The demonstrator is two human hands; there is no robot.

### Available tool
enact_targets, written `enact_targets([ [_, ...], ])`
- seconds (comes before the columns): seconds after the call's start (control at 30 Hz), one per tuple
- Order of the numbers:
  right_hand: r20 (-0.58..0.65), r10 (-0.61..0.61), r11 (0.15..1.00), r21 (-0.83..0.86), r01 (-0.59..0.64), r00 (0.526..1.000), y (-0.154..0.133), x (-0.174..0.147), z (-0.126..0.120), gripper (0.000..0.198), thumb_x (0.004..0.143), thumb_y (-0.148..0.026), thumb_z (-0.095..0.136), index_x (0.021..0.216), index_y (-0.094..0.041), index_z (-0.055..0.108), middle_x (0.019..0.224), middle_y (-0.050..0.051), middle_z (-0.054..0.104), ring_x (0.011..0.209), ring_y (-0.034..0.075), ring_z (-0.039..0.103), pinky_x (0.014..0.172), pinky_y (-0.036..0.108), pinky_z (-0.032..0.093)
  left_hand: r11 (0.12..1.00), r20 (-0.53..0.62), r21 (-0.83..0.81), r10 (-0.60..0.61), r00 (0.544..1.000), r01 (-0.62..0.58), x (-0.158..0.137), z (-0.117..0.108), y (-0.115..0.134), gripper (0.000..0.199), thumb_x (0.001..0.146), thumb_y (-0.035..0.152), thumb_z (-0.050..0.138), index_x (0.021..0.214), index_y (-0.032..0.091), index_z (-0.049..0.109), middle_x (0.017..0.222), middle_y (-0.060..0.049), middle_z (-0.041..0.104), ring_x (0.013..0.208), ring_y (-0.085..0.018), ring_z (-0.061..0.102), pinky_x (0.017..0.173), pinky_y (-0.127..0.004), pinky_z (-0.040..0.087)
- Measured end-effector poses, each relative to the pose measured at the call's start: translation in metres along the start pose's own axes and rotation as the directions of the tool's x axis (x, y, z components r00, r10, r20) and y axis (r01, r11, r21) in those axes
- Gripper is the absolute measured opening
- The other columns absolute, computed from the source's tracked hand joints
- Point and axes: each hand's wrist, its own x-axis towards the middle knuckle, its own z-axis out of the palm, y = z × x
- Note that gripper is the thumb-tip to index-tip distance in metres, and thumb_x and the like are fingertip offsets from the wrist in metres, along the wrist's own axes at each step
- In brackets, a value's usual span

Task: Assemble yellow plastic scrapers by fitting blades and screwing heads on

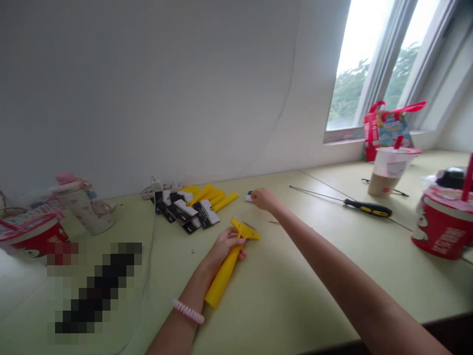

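A yellow scraper [223, 276] with a wide head and a long handle is in my left hand [220, 249], whose fingers wrap round its neck just below the head. My right hand [263, 199] reaches farther out over the table, its fingers curled together. At those fingertips lies a small white and black item [249, 196], partly covered by the hand; what the fingers pinch, if anything, is hidden. Beyond my left hand, several yellow scraper handles [207, 195] lie in a pile with black and white cards [183, 211].
A long screwdriver [365, 207] lies to the right. Red drink tubs [441, 227], a cup [388, 172] and a bag [391, 128] stand near the window. On the left are a bottle [86, 209], another red tub [40, 234] and a white cable [150, 256].
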Motion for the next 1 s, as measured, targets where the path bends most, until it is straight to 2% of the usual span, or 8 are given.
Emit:
enact_targets([
  [0.13, -0.051, -0.067, 0.998, -0.010, 0.066, 0.996, -0.018, 0.044, 0.026, 0.028, 0.079, -0.014, 0.046, 0.094, -0.018, 0.069, 0.104, 0.011, 0.065, 0.100, 0.021, 0.054, 0.080, 0.029, 0.037, 1.000, -0.002, -0.007, -0.018, 1.000, 0.018, 0.001, 0.000, -0.006, 0.030, 0.061, 0.020, 0.064, 0.087, 0.015, 0.049, 0.081, -0.005, 0.058, 0.046, -0.012, 0.058, 0.041, -0.022, 0.042],
  [0.33, -0.066, -0.035, 0.999, -0.045, 0.032, 0.997, -0.024, 0.068, 0.049, 0.027, 0.080, -0.018, 0.043, 0.089, -0.014, 0.069, 0.099, 0.014, 0.065, 0.099, 0.023, 0.052, 0.082, 0.034, 0.033, 0.998, 0.004, -0.045, -0.031, 0.999, 0.032, 0.001, 0.002, -0.004, 0.030, 0.060, 0.021, 0.063, 0.086, 0.017, 0.049, 0.082, -0.004, 0.058, 0.045, -0.012, 0.057, 0.041, -0.023, 0.042],
  [0.63, -0.038, 0.059, 0.998, -0.033, -0.060, 0.998, -0.031, 0.077, 0.051, 0.027, 0.078, -0.012, 0.045, 0.096, -0.011, 0.066, 0.101, 0.017, 0.064, 0.100, 0.024, 0.054, 0.085, 0.035, 0.034, 0.997, 0.039, -0.078, -0.026, 0.999, 0.029, -0.001, 0.004, -0.002, 0.032, 0.060, 0.020, 0.064, 0.086, 0.016, 0.048, 0.083, -0.005, 0.058, 0.044, -0.011, 0.057, 0.041, -0.023, 0.043],
  [0.77, 0.010, 0.106, 0.994, 0.001, -0.106, 0.994, -0.036, 0.068, 0.037, 0.029, 0.075, -0.010, 0.050, 0.100, -0.006, 0.065, 0.102, 0.022, 0.063, 0.099, 0.027, 0.057, 0.081, 0.035, 0.038, 0.999, 0.025, -0.052, -0.008, 1.000, 0.009, -0.007, 0.008, 0.001, 0.030, 0.065, 0.029, 0.063, 0.086, 0.014, 0.048, 0.069, -0.002, 0.058, 0.043, -0.011, 0.055, 0.041, -0.022, 0.042],
  [0.83, 0.072, 0.064, 0.995, 0.066, -0.068, 0.995, -0.036, 0.057, 0.026, 0.026, 0.073, -0.012, 0.054, 0.095, -0.007, 0.067, 0.097, 0.019, 0.065, 0.092, 0.024, 0.059, 0.076, 0.031, 0.041, 1.000, 0.021, -0.030, -0.004, 1.000, 0.005, -0.010, 0.010, 0.003, 0.029, 0.070, 0.034, 0.059, 0.086, 0.013, 0.047, 0.057, 0.000, 0.055, 0.041, -0.012, 0.054, 0.041, -0.021, 0.041],
  [0.9, 0.194, -0.042, 0.975, 0.221, -0.002, 0.980, -0.032, 0.040, 0.015, 0.020, 0.071, -0.016, 0.057, 0.086, -0.011, 0.070, 0.086, 0.011, 0.069, 0.078, 0.018, 0.061, 0.067, 0.024, 0.043, 1.000, 0.034, -0.001, -0.003, 0.999, 0.003, -0.012, 0.011, 0.004, 0.032, 0.072, 0.039, 0.056, 0.088, 0.013, 0.046, 0.051, 0.001, 0.054, 0.040, -0.012, 0.053, 0.041, -0.021, 0.040],
  [0.93, 0.268, -0.109, 0.943, 0.331, 0.014, 0.957, -0.029, 0.031, 0.010, 0.017, 0.069, -0.018, 0.059, 0.081, -0.013, 0.071, 0.080, 0.008, 0.069, 0.071, 0.015, 0.060, 0.062, 0.022, 0.042, 1.000, 0.039, 0.012, 0.000, 0.999, 0.000, -0.013, 0.012, 0.004, 0.033, 0.073, 0.041, 0.056, 0.088, 0.013, 0.046, 0.050, 0.001, 0.054, 0.039, -0.011, 0.053, 0.040, -0.021, 0.040],
  [1.0, 0.420, -0.247, 0.793, 0.606, -0.067, 0.873, -0.021, 0.010, 0.004, 0.012, 0.064, -0.018, 0.062, 0.072, -0.013, 0.070, 0.071, 0.004, 0.067, 0.062, 0.011, 0.056, 0.057, 0.020, 0.041, 1.000, 0.033, 0.026, 0.015, 0.999, -0.016, -0.013, 0.013, 0.003, 0.037, 0.072, 0.045, 0.057, 0.089, 0.013, 0.045, 0.054, 0.001, 0.056, 0.039, -0.011, 0.052, 0.040, -0.020, 0.039],
])
